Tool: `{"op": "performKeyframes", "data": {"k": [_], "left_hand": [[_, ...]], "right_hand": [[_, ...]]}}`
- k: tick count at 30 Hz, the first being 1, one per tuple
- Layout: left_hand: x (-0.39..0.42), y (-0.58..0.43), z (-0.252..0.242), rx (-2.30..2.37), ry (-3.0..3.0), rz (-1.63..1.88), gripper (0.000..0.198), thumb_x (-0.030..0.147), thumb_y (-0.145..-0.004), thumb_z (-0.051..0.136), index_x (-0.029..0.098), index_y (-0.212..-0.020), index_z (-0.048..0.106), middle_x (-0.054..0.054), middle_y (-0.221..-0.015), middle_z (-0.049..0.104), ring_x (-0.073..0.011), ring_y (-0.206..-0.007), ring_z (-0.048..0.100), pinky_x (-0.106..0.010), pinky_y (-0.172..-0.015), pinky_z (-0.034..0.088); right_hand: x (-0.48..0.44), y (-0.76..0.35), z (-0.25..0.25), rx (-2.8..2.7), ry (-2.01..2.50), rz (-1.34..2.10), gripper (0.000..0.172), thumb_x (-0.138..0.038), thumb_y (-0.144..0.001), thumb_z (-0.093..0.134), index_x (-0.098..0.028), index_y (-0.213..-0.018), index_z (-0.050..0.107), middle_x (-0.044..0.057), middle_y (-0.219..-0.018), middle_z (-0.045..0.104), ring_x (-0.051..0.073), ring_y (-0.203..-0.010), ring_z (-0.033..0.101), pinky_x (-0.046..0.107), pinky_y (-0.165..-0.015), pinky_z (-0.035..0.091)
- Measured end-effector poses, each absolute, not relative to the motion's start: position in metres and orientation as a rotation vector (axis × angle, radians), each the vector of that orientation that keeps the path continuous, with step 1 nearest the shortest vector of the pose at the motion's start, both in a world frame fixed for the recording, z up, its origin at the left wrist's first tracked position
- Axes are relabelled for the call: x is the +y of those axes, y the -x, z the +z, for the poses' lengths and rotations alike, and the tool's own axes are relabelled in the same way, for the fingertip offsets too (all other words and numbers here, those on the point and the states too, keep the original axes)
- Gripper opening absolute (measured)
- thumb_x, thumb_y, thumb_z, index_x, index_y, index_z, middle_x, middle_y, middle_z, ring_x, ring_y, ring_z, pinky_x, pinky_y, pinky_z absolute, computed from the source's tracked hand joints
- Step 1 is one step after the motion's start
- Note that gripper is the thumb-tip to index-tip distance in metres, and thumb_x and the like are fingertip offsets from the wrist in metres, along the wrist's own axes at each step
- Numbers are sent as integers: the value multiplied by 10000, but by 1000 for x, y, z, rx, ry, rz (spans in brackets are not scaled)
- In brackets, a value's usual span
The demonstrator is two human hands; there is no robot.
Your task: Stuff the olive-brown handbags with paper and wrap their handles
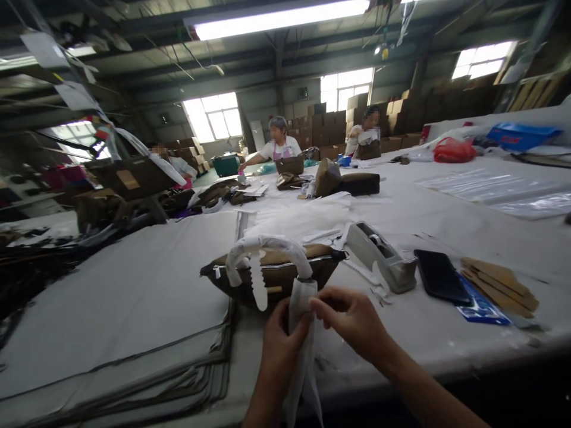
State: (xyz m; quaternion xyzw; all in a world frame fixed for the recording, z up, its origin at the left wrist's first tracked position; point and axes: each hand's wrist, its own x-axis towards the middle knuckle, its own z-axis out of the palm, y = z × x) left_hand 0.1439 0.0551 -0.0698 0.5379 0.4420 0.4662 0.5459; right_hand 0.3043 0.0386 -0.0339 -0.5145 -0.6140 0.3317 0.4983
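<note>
Left hand, lower centre of the frame: closed around a white wrapping strip below the handle's right end. Right hand, lower centre-right: thumb and fingers pinching the strip's edge. Brown zippered handbag, centre, on worktop; arched handle wrapped in white. Grey tape dispenser, right of centre. Black smartphone, right, partly over blue packet.
</note>
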Motion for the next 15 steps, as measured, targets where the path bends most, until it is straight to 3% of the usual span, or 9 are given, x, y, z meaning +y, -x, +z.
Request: {"op": "performKeyframes", "data": {"k": [7, 9, 12, 15], "left_hand": [[52, -138, -72, 1078, -1286, 1097, 439, 410, -794, 755, 146, -1135, 675, -97, -1019, 744, -277, -995, 674, -323, -843, 508], [50, -136, -70, 1026, -1203, 1075, 458, 413, -790, 768, 149, -1153, 670, -102, -1054, 742, -273, -1012, 665, -313, -840, 504], [48, -135, -67, 907, -1050, 1041, 444, 393, -795, 781, 152, -1151, 668, -102, -1067, 738, -238, -965, 658, -286, -806, 498], [45, -139, -67, 716, -933, 988, 415, 383, -804, 782, 134, -1120, 678, -95, -970, 737, -175, -813, 643, -242, -721, 483]], "right_hand": [[63, -303, -37, -1649, 1593, 410, 271, -432, -853, 658, -220, -697, 721, 24, -694, 731, 196, -637, 654, 297, -599, 414], [62, -308, -34, -1635, 1649, 376, 325, -488, -820, 693, -212, -649, 687, 32, -624, 699, 197, -591, 631, 303, -588, 395], [62, -312, -38, -1406, 1478, 913, 468, -601, -732, 760, -189, -582, 595, 13, -473, 593, 153, -442, 544, 268, -490, 357], [63, -308, -54, -1177, 1138, 1439, 590, -741, -710, 698, -170, -629, 573, 1, -500, 565, 117, -409, 498, 242, -436, 365]]}}
